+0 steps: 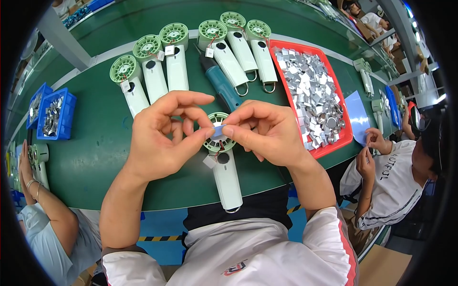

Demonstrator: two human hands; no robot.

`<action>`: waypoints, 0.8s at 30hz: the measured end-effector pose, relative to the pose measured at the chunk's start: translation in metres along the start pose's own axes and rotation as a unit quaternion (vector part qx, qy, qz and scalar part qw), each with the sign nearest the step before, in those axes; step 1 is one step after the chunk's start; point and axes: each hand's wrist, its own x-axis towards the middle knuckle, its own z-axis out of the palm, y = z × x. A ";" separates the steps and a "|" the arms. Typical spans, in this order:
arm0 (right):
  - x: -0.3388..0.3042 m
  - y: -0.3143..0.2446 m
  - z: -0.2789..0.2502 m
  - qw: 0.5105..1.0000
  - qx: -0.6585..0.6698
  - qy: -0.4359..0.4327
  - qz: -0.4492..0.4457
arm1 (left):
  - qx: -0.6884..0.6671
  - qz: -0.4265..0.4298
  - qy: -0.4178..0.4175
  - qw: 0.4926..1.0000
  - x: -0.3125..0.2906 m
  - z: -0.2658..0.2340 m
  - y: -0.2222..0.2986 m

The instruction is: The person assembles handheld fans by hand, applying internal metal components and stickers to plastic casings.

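Between the thumbs and forefingers of both hands I pinch a small blue piece (219, 130), thin and flat; its exact kind does not show. My left hand (164, 131) grips its left end and my right hand (267, 131) its right end. Right below lies a handheld fan (227, 178) with a white handle, its round green head (217, 145) partly hidden by my fingers. A small white tag (209, 162) hangs on wires beside that head. Beyond my hands rests a teal and black electric screwdriver (222, 86).
Several more fans (177, 66) lie in a row along the far side of the green table (90, 162). A red tray (350, 128) of silvery square pieces stands at right, blue bins (68, 119) of metal parts at left. Co-workers (396, 176) sit on both sides.
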 end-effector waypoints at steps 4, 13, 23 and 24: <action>0.001 0.006 0.000 0.998 -0.022 0.021 -0.063 | 0.027 0.016 -0.005 0.999 0.000 -0.002 0.001; -0.003 -0.007 -0.001 0.996 -0.069 0.053 -0.027 | 0.187 0.214 -0.105 0.953 0.002 -0.023 0.001; 0.000 -0.021 0.003 0.992 -0.093 0.039 0.081 | 0.248 0.272 -0.130 0.921 0.003 -0.024 -0.014; 0.001 -0.024 0.004 0.988 -0.106 0.043 0.106 | 0.255 0.276 -0.128 0.918 0.004 -0.025 -0.014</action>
